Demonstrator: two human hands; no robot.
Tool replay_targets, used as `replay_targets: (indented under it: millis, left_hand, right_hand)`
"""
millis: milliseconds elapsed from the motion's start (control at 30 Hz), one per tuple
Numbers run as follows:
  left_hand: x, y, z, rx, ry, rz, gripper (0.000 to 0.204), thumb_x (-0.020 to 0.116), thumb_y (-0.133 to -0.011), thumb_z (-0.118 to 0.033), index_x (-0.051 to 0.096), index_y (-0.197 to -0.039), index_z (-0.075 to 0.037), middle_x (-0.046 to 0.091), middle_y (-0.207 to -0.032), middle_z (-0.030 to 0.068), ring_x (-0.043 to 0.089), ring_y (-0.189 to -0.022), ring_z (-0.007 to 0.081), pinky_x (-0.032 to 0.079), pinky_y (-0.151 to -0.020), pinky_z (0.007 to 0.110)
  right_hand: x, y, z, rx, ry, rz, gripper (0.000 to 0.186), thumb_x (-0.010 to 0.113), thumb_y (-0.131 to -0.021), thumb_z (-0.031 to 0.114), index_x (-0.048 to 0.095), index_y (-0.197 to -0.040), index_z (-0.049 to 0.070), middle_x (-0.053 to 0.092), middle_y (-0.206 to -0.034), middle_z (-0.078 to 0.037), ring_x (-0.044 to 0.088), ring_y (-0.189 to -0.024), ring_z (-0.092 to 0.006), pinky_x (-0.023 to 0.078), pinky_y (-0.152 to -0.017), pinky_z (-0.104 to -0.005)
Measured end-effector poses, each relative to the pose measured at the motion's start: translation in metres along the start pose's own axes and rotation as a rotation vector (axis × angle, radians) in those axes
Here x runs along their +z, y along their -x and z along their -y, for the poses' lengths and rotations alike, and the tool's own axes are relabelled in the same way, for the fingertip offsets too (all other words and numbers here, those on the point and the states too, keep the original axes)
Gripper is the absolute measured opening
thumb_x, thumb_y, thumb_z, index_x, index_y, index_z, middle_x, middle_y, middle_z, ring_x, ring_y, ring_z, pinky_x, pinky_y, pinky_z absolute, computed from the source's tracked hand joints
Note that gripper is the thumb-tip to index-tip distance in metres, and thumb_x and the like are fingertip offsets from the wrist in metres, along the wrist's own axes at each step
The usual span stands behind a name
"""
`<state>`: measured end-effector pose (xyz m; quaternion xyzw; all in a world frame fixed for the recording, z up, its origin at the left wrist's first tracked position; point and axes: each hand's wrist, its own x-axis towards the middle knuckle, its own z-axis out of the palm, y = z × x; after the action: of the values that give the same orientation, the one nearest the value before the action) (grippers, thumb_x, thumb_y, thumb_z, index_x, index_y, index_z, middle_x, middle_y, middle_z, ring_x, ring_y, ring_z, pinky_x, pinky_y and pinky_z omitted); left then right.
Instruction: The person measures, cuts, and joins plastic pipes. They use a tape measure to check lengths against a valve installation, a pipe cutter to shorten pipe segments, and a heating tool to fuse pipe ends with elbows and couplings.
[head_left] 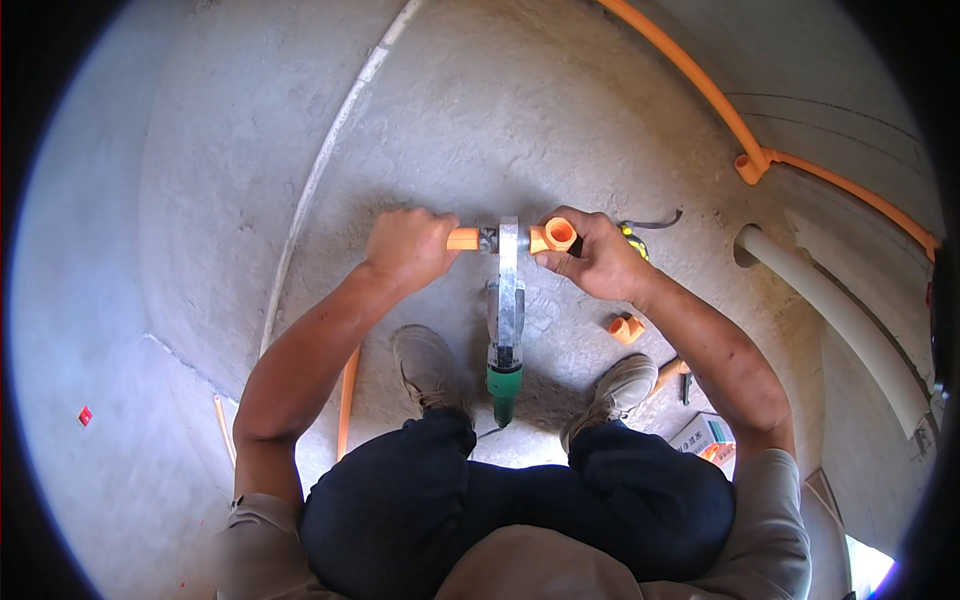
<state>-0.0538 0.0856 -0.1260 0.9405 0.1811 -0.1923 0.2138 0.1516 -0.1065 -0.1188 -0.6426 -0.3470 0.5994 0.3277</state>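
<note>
Between my feet stands a pipe fusion welder (508,270), with an upright metal heating plate and a green handle (504,388) toward me. My left hand (410,248) is closed around a short orange pipe (464,239), whose end meets the dark heating socket (488,239) on the plate's left side. On the other side, my right hand (602,258) grips an orange pipe fitting (552,236) with its round opening facing up. The fitting is against the socket on the plate's right. How deep either piece sits is hard to make out.
A loose orange fitting (626,329) lies by my right shoe, and a yellow-black tape measure (634,241) lies beyond my right hand. A whitish pipe (325,150) crosses the floor at left. Orange pipe (700,82) and a thick cream pipe (840,315) run along the right; a box (704,432) sits near my right knee.
</note>
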Motion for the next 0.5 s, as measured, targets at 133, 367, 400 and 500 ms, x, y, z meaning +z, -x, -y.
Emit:
replay_targets:
  millis: [133, 367, 400, 500]
  left_hand:
    - [0.0017, 0.0006, 0.0006, 0.009, 0.005, -0.028, 0.02, 0.079, -0.077, -0.028, 0.073, -0.088, -0.012, 0.069, -0.07, 0.0113, 0.07, -0.066, 0.0335, 0.056, -0.061, 0.046]
    - [-0.0013, -0.0007, 0.0, 0.006, 0.005, -0.014, 0.023, 0.08, -0.076, -0.027, 0.076, -0.094, -0.012, 0.07, -0.07, 0.0137, 0.069, -0.065, 0.0345, 0.056, -0.061, 0.046]
    - [-0.0013, -0.0006, -0.0003, 0.006, 0.006, -0.014, 0.023, 0.08, -0.076, -0.027, 0.076, -0.094, -0.012, 0.07, -0.07, 0.0137, 0.069, -0.065, 0.0345, 0.056, -0.061, 0.046]
    - [-0.001, -0.0005, -0.0007, 0.001, 0.009, -0.012, 0.021, 0.078, -0.077, -0.028, 0.074, -0.09, -0.012, 0.069, -0.07, 0.0113, 0.07, -0.065, 0.0335, 0.057, -0.061, 0.046]
  right_hand:
    - [0.0004, 0.0025, 0.0037, -0.027, 0.043, -0.031, 0.026, 0.076, -0.091, 0.012, 0.062, -0.111, 0.001, 0.065, -0.085, -0.005, 0.059, -0.076, -0.0105, 0.05, -0.07, -0.0289]
    - [0.0019, 0.0023, 0.0019, -0.064, 0.042, -0.043, 0.032, 0.076, -0.089, 0.012, 0.063, -0.116, -0.001, 0.07, -0.087, -0.014, 0.065, -0.076, -0.0189, 0.052, -0.072, -0.0337]
    - [0.0021, 0.0026, 0.002, -0.063, 0.042, -0.043, 0.032, 0.076, -0.089, 0.012, 0.063, -0.116, -0.001, 0.07, -0.087, -0.014, 0.065, -0.076, -0.0189, 0.052, -0.072, -0.0337]
    - [0.0022, 0.0034, 0.0019, -0.07, 0.064, -0.056, 0.032, 0.076, -0.089, 0.012, 0.063, -0.115, -0.001, 0.07, -0.087, -0.015, 0.065, -0.076, -0.0192, 0.052, -0.071, -0.0333]
